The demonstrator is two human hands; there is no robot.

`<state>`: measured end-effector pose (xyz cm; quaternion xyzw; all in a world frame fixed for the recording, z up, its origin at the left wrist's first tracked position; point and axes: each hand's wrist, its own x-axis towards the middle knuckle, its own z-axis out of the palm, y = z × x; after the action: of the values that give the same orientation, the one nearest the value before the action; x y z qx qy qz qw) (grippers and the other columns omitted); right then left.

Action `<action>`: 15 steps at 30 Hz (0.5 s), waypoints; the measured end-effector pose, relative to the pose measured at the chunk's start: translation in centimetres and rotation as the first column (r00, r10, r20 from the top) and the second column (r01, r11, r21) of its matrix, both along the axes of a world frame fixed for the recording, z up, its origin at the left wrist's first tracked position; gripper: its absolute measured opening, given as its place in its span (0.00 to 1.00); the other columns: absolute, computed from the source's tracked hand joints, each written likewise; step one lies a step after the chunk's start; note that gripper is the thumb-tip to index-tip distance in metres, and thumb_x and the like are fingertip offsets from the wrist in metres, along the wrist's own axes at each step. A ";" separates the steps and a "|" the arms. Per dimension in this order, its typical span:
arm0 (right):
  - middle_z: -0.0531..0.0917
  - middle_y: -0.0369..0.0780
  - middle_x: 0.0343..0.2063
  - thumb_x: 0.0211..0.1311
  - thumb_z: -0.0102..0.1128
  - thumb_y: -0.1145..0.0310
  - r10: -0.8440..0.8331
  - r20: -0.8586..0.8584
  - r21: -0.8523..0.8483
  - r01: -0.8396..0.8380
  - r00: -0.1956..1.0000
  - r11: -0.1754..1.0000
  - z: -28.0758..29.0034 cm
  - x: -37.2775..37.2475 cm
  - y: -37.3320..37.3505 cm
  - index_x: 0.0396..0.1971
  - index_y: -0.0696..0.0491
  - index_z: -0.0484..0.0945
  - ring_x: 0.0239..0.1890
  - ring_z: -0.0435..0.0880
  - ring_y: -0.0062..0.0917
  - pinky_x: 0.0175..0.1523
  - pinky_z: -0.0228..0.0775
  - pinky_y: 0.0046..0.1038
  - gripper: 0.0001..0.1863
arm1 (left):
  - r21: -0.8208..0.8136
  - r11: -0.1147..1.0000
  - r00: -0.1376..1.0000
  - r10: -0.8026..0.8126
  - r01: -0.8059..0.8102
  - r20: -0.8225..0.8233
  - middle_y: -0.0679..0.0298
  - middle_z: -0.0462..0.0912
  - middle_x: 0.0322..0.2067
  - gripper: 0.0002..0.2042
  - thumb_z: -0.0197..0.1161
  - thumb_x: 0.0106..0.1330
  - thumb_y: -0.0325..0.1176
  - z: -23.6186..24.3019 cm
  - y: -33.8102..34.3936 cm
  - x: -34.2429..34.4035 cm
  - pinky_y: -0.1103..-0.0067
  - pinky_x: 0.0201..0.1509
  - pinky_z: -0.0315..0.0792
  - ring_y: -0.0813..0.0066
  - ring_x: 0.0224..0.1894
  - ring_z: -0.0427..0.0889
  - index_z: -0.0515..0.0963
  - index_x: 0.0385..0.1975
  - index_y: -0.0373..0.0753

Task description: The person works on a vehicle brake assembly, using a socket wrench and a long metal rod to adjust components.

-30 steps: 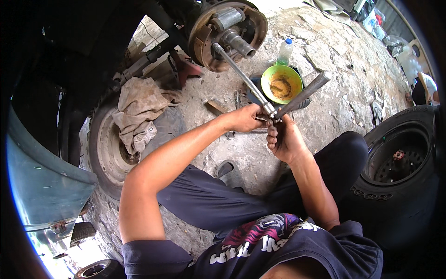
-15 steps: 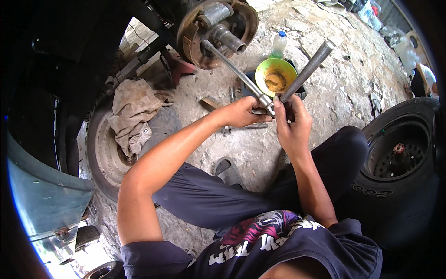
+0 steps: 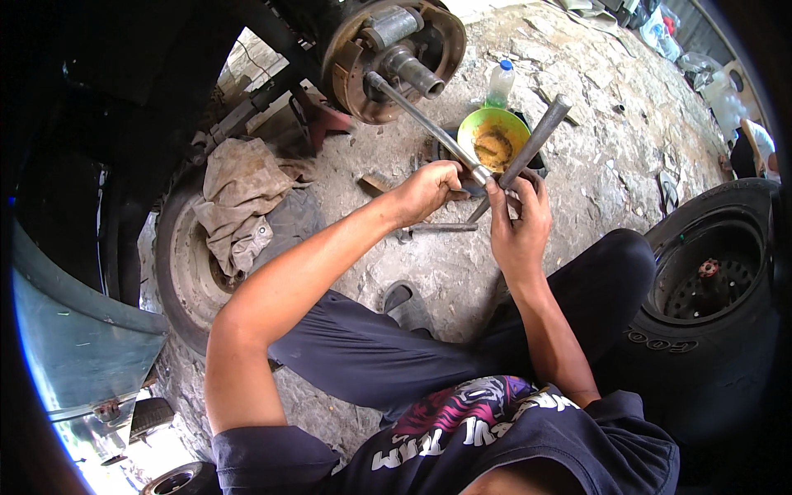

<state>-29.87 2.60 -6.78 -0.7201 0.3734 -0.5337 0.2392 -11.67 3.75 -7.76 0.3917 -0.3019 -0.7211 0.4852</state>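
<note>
A long steel extension bar (image 3: 425, 124) slopes from the open brake drum assembly (image 3: 396, 62) down to my hands. A thick round metal bar (image 3: 536, 140) crosses its lower end, and its thinner tip reaches below the joint. My right hand (image 3: 521, 216) is closed on the metal bar, the thumb pressed at the joint. Just left of the joint, my left hand (image 3: 431, 194) has its fingers curled together beside the extension bar; what they hold, if anything, is hidden. Behind the hands sits a yellow-green bowl (image 3: 517, 124) with brownish-yellow stuff in it.
A clear bottle (image 3: 500, 85) with a blue cap stands behind the bowl. A brown cloth (image 3: 239, 190) covers part of a wheel (image 3: 177, 264) at left. A large tyre (image 3: 660, 346) is at right. Metal tools (image 3: 441, 227) lie on the rough floor near a red stand (image 3: 322, 120).
The metal bar has shifted down through the joint, so its tip now shows below. My left hand has drawn slightly up and left from the joint; the right hand stays there.
</note>
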 end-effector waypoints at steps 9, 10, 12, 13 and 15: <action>0.81 0.49 0.24 0.64 0.60 0.73 0.022 0.039 0.235 -0.031 0.999 0.972 0.9 0.6 0.3 0.44 0.62 0.73 0.24 0.84 0.34 0.29 0.73 0.32 0.12 | -0.031 0.959 0.954 0.284 -0.282 0.091 0.60 0.81 0.47 0.18 0.48 0.74 0.46 -0.1 -1.5 0.8 0.68 0.55 0.70 0.71 0.51 0.77 0.76 0.46 0.37; 0.81 0.48 0.24 0.66 0.59 0.72 0.032 -0.036 0.218 -0.023 0.999 0.976 0.5 0.4 0.2 0.44 0.63 0.73 0.24 0.84 0.32 0.29 0.73 0.31 0.12 | -0.040 0.960 0.954 0.279 -0.277 0.112 0.60 0.81 0.47 0.17 0.49 0.74 0.45 -0.3 -1.7 0.7 0.69 0.54 0.70 0.72 0.50 0.78 0.76 0.46 0.37; 0.82 0.46 0.25 0.68 0.57 0.71 0.047 -0.186 0.183 -0.012 0.982 0.983 -0.5 -0.1 -0.2 0.44 0.63 0.72 0.25 0.84 0.29 0.29 0.73 0.29 0.12 | -0.057 0.963 0.950 0.271 -0.265 0.154 0.60 0.82 0.46 0.16 0.50 0.74 0.43 -0.5 -2.0 0.4 0.70 0.52 0.71 0.72 0.49 0.79 0.77 0.46 0.37; 0.82 0.44 0.25 0.69 0.55 0.69 0.095 0.030 0.344 -0.099 0.995 0.934 -0.5 0.1 -0.2 0.44 0.63 0.72 0.25 0.84 0.28 0.29 0.75 0.28 0.12 | -0.041 0.961 0.948 0.277 -0.274 0.153 0.61 0.82 0.45 0.16 0.50 0.74 0.43 -0.4 -2.1 0.4 0.71 0.52 0.72 0.72 0.48 0.79 0.77 0.46 0.37; 0.82 0.41 0.25 0.71 0.51 0.67 0.071 0.455 0.559 -0.347 0.888 0.753 -0.1 0.7 -0.4 0.43 0.62 0.72 0.24 0.84 0.26 0.30 0.77 0.26 0.12 | -0.007 0.956 0.945 0.290 -0.293 0.151 0.61 0.83 0.43 0.16 0.50 0.74 0.43 -0.3 -2.2 0.5 0.71 0.51 0.73 0.71 0.47 0.80 0.77 0.45 0.36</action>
<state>-29.18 2.22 -6.90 -0.5099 0.3861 -0.4851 0.5963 -11.19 1.56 -8.02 0.4893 -0.2708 -0.6122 0.5590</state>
